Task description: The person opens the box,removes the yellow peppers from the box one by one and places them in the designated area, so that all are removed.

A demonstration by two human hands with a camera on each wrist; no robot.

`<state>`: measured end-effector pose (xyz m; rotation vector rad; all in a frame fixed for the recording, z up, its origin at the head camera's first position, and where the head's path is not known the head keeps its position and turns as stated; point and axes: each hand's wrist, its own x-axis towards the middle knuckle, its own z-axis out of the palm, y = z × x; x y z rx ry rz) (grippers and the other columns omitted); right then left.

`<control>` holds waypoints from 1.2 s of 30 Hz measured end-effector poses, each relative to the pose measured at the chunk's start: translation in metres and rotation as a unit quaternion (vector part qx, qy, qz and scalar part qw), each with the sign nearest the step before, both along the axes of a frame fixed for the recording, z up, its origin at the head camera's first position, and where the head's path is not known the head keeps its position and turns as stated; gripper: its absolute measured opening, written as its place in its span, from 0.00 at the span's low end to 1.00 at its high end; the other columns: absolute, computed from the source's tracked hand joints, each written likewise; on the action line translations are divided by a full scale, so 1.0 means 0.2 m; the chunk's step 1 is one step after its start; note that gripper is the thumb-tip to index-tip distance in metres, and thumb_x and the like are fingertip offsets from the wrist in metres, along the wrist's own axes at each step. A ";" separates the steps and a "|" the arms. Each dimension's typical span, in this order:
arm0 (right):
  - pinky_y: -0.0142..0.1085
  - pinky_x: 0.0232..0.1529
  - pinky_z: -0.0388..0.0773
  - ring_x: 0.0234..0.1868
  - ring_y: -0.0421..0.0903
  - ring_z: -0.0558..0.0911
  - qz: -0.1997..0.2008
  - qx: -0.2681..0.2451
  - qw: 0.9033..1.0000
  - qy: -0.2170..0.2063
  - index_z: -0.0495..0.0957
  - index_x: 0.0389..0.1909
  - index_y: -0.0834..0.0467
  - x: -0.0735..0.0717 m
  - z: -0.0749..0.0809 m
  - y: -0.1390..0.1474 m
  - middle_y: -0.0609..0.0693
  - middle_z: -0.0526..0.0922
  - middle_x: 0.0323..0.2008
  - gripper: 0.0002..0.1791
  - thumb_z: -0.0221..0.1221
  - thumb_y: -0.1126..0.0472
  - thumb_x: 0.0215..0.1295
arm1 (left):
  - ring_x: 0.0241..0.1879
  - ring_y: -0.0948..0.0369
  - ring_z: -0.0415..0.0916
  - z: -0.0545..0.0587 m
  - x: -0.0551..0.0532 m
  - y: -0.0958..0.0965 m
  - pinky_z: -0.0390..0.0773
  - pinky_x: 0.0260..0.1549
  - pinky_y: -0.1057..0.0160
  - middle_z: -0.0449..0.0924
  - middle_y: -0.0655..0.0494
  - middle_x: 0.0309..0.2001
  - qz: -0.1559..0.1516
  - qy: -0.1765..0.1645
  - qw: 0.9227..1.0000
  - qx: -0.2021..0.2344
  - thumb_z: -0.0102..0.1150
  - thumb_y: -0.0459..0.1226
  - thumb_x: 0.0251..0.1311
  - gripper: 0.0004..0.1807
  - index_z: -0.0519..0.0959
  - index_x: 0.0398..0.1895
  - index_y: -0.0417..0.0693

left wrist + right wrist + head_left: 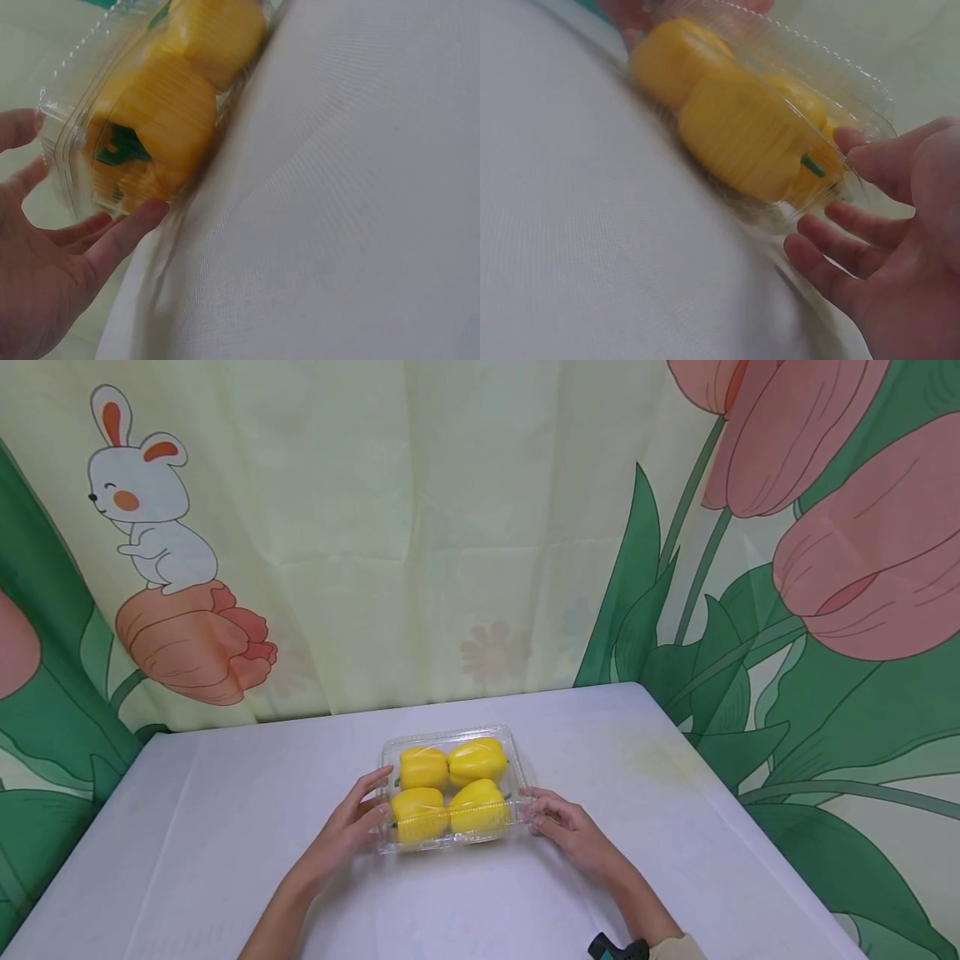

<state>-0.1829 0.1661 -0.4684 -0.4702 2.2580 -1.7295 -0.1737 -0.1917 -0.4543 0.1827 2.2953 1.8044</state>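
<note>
A clear plastic clamshell box [450,842] with its lid down holds several yellow bell peppers [477,760], whose green stems show through the plastic. It lies crosswise between my two hands, close over the table. My left hand [352,818] holds the box's left end; in the left wrist view the thumb [139,229] is at its lower corner and a finger reaches the rim. On the right end, my right hand [566,831] holds the box with thumb and curved fingers. Fingertips [802,247] show along the lower edge in the right wrist view.
A white cloth covers the table [247,810]. Behind it hangs a pale curtain [360,527] printed with a rabbit and tulips. A black strap-like device [618,947] is at my right wrist, beside a beige sleeve [677,949].
</note>
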 end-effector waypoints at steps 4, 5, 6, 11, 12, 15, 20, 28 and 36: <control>0.29 0.55 0.78 0.71 0.61 0.65 -0.005 -0.004 1.000 -0.008 0.76 0.43 0.64 0.00 0.00 0.00 0.58 0.64 0.71 0.15 0.54 0.54 0.71 | 0.73 0.40 0.54 0.00 0.00 0.00 0.77 0.56 0.43 0.51 0.58 0.76 0.002 -0.001 1.000 -0.001 0.51 0.48 0.68 0.31 0.56 0.72 0.68; 0.29 0.56 0.78 0.71 0.60 0.64 -0.007 -0.007 1.000 -0.012 0.76 0.43 0.64 0.00 0.00 0.00 0.57 0.64 0.71 0.15 0.55 0.54 0.70 | 0.73 0.40 0.54 0.00 0.00 0.00 0.77 0.56 0.43 0.51 0.58 0.76 0.002 -0.001 1.000 -0.002 0.51 0.48 0.68 0.31 0.56 0.72 0.68; 0.29 0.56 0.78 0.71 0.60 0.64 -0.007 -0.010 1.000 -0.015 0.75 0.44 0.64 0.00 0.00 0.00 0.58 0.63 0.71 0.15 0.55 0.54 0.70 | 0.73 0.40 0.54 0.00 0.00 0.00 0.77 0.56 0.43 0.51 0.58 0.76 0.003 -0.002 1.000 -0.002 0.51 0.48 0.68 0.31 0.56 0.72 0.68; 0.28 0.57 0.77 0.72 0.60 0.62 -0.007 -0.027 0.999 -0.028 0.71 0.47 0.64 0.00 0.00 0.01 0.59 0.63 0.72 0.15 0.56 0.56 0.69 | 0.73 0.40 0.54 0.00 0.00 0.01 0.77 0.56 0.44 0.51 0.57 0.76 0.009 -0.005 1.000 -0.001 0.52 0.47 0.68 0.31 0.56 0.72 0.68; 0.28 0.57 0.77 0.72 0.61 0.62 -0.006 -0.029 0.999 -0.027 0.70 0.47 0.64 0.00 0.00 0.01 0.59 0.62 0.71 0.15 0.56 0.57 0.69 | 0.73 0.40 0.54 0.00 0.00 0.01 0.77 0.56 0.44 0.51 0.57 0.76 0.009 -0.006 1.000 0.000 0.52 0.47 0.68 0.31 0.56 0.72 0.68; 0.28 0.57 0.77 0.71 0.62 0.64 -0.006 -0.039 0.999 -0.027 0.67 0.49 0.63 0.01 0.00 0.01 0.61 0.63 0.71 0.16 0.56 0.58 0.69 | 0.73 0.40 0.54 0.01 0.00 0.01 0.77 0.56 0.44 0.51 0.56 0.76 0.010 -0.005 1.000 0.001 0.52 0.47 0.68 0.31 0.57 0.72 0.68; 0.28 0.58 0.77 0.70 0.61 0.66 -0.015 -0.036 0.999 -0.029 0.62 0.55 0.61 0.01 0.01 0.00 0.60 0.64 0.70 0.22 0.58 0.58 0.68 | 0.72 0.40 0.54 0.01 0.00 0.01 0.77 0.56 0.44 0.51 0.54 0.76 0.011 -0.004 1.000 0.002 0.52 0.47 0.68 0.30 0.57 0.72 0.68; 0.32 0.59 0.76 0.69 0.59 0.66 -0.014 -0.018 0.999 -0.024 0.54 0.67 0.55 0.01 0.00 0.01 0.58 0.63 0.70 0.34 0.59 0.61 0.65 | 0.72 0.40 0.56 -0.01 0.00 0.01 0.78 0.55 0.44 0.51 0.51 0.76 0.016 -0.004 1.000 0.001 0.52 0.47 0.68 0.30 0.57 0.71 0.70; 0.41 0.63 0.75 0.68 0.55 0.68 -0.030 -0.006 0.999 -0.036 0.51 0.72 0.49 0.00 -0.01 -0.01 0.54 0.62 0.71 0.43 0.63 0.61 0.61 | 0.72 0.41 0.56 -0.01 0.00 0.02 0.77 0.56 0.44 0.51 0.53 0.76 0.024 -0.012 1.000 -0.002 0.52 0.48 0.68 0.29 0.58 0.71 0.73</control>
